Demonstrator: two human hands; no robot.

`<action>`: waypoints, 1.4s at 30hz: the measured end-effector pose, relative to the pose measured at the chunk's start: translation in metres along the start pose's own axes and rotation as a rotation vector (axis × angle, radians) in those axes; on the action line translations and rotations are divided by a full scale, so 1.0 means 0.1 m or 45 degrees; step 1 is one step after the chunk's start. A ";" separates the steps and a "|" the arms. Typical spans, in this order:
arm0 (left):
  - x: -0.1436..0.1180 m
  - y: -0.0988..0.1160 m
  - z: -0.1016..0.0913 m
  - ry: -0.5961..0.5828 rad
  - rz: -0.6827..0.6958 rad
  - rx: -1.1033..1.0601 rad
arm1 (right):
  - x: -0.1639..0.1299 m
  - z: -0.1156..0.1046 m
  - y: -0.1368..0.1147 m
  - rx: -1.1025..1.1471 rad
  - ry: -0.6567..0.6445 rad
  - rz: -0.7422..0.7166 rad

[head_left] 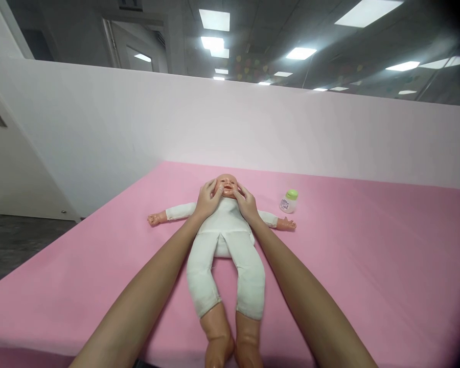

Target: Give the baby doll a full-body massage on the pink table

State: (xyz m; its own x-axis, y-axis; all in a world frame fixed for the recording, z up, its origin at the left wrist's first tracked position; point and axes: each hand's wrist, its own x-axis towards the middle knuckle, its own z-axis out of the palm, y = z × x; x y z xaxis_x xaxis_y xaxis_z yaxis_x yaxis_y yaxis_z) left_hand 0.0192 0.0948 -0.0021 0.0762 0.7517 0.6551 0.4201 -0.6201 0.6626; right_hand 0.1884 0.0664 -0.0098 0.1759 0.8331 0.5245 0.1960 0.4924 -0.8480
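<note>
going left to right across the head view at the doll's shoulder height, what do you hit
doll's left-side outstretched hand → left hand → doll's face → right hand → green-capped bottle

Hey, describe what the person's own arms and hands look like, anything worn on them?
Both arms are bare as far as the view shows: no sleeves, gloves, watch or bracelets. The left hand and right hand show no rings that can be made out, and the fingers look slim, with nails too small to judge.

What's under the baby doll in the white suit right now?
The pink sheet lies flat under the baby doll in the white suit; nothing else shows, though the doll hides the patch directly beneath.
</note>
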 end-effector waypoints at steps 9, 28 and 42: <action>0.00 0.00 0.00 0.003 0.010 -0.001 | -0.01 0.00 -0.01 -0.001 0.010 0.010; 0.00 -0.03 0.00 -0.024 -0.011 -0.053 | -0.03 0.01 -0.05 0.000 -0.010 -0.010; 0.00 0.02 -0.02 -0.044 -0.031 -0.069 | -0.03 0.00 -0.08 -0.028 -0.007 -0.035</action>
State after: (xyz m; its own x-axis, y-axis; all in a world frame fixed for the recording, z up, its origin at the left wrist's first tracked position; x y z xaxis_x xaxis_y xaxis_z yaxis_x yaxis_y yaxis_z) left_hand 0.0181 0.0932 -0.0001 0.0979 0.7736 0.6260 0.3725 -0.6118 0.6978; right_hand 0.1861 0.0604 -0.0049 0.1653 0.8208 0.5468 0.2215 0.5093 -0.8316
